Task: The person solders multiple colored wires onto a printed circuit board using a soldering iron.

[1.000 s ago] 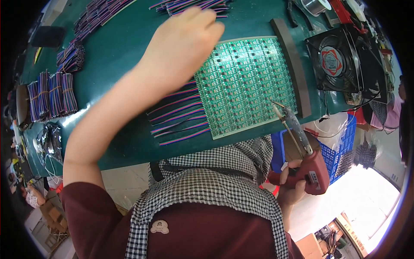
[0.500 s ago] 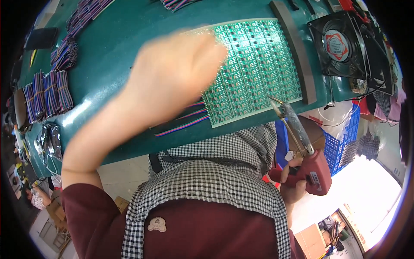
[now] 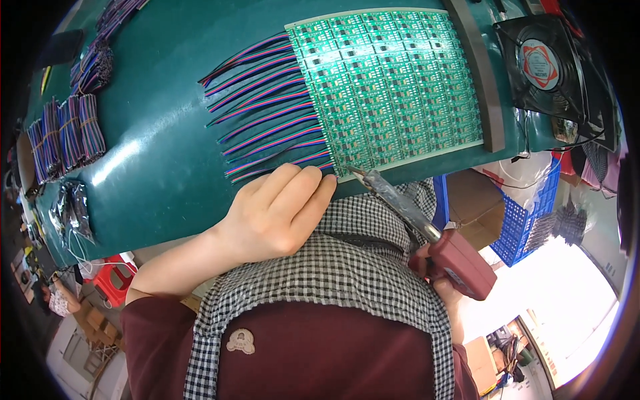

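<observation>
A green panel of small circuit boards [image 3: 393,87] lies on the dark green table [image 3: 153,167]. Several multicoloured ribbon wires [image 3: 267,107] fan out from its left edge. My left hand [image 3: 277,213] rests at the table's near edge, fingers curled and touching the lowest wire [image 3: 280,163] by the panel's near left corner. My right hand [image 3: 433,267] grips a red soldering gun [image 3: 460,260], and its metal tip [image 3: 357,172] touches the panel's near edge just right of my left fingertips.
Bundles of coloured wires [image 3: 63,133] lie at the table's left and far left. A black fan [image 3: 543,67] stands at the right, beside a grey bar [image 3: 480,73]. A blue crate [image 3: 527,213] sits below the table's right end.
My left hand has come back from the far side of the table to the near edge by the panel's corner. The soldering tip has moved onto the panel's near edge.
</observation>
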Demonstrator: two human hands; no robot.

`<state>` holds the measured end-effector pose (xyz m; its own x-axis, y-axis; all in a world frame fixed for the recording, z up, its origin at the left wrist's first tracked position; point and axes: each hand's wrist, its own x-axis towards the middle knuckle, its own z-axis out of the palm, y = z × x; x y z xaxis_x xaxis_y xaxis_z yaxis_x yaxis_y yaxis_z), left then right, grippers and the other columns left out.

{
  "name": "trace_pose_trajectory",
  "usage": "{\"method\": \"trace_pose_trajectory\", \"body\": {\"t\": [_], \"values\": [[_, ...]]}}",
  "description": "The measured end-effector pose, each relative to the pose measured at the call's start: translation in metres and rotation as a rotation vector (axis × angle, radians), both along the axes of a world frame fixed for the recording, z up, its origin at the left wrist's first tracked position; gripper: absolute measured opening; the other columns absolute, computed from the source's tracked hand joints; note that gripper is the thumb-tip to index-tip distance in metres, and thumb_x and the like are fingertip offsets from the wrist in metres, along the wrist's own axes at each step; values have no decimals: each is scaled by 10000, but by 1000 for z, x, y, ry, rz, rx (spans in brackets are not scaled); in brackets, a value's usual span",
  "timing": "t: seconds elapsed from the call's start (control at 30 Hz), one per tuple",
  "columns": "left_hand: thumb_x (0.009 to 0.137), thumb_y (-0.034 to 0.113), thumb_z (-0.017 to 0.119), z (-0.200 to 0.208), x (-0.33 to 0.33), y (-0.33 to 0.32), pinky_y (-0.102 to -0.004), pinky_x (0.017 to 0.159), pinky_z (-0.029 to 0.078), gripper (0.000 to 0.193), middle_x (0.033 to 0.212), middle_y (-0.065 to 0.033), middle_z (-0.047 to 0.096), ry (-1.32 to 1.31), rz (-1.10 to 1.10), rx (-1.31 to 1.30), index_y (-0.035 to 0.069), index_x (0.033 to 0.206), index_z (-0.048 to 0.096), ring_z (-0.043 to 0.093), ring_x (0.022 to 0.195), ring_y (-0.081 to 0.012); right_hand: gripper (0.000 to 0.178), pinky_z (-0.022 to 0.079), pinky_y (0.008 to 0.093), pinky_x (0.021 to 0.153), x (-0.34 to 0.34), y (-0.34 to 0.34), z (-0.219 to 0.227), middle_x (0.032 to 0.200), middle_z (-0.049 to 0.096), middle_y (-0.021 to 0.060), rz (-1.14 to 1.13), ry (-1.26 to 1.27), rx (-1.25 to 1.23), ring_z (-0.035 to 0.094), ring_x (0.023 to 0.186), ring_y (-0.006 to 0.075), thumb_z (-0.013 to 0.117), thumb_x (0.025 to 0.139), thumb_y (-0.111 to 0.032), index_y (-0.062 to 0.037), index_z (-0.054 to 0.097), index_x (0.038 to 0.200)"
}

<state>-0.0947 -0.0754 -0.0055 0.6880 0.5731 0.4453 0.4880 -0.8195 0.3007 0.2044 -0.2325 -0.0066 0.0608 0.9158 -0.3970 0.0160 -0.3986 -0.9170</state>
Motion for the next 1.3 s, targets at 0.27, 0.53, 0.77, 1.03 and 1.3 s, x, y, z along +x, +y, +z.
{"method": "trace_pose_trajectory", "body": {"t": [0.27,0.53,0.77,1.03,1.3], "values": [[603,59,650,-2,1,1,-221,465,444,316,862,-95,574,17,28,47,-29,905,678,555,661,-154,767,504,353,845,9,-8,-7,1073,677,136,54,-125,-11,660,959,252,848,622,-405,62,599,1177],[626,59,659,-3,-1,1,-220,465,447,290,876,-96,576,15,40,46,-18,905,674,564,665,-158,764,481,362,910,3,-5,-6,1109,670,145,-2,-43,23,645,1022,262,847,634,-396,61,596,1192],[627,64,662,-3,-1,2,-216,465,444,288,875,-93,576,16,33,48,-13,904,674,565,666,-155,763,482,356,914,-1,3,3,1113,667,150,22,-74,20,643,1028,255,841,643,-394,61,588,1200],[627,66,658,-5,-2,2,-219,460,441,286,863,-88,574,2,23,45,-11,902,672,554,654,-149,754,492,354,900,-6,6,0,1096,672,152,19,-82,33,657,992,257,831,656,-406,60,589,1198],[621,68,655,-4,-1,3,-219,461,441,285,853,-81,573,6,20,51,-11,894,672,551,653,-143,737,504,360,851,2,-4,-11,1072,683,145,13,-151,73,670,959,273,823,657,-443,51,617,1164]]}}
